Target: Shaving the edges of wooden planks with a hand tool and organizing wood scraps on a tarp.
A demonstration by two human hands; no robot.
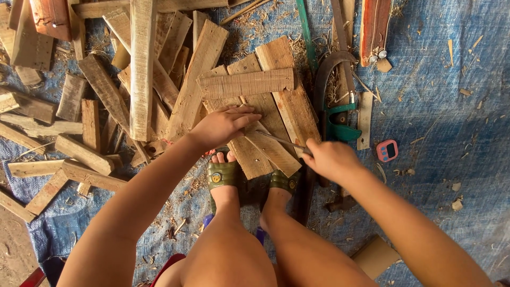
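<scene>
left hand (223, 125) flat on wooden board (265, 127), right hand (332, 159) gripping thin blade (279, 140)

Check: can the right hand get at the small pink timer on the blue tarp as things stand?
Probably yes, but not empty-handed. The small pink timer lies in the open on the blue tarp, just beyond the right hand, nothing between them. That hand is gripping a thin metal blade though.

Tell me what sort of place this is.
Probably an informal ground-level woodworking spot. A blue tarp covers the floor, strewn with wood shavings and a pile of rough wooden planks. The left hand steadies a plank while the right hand works a thin blade.
</scene>
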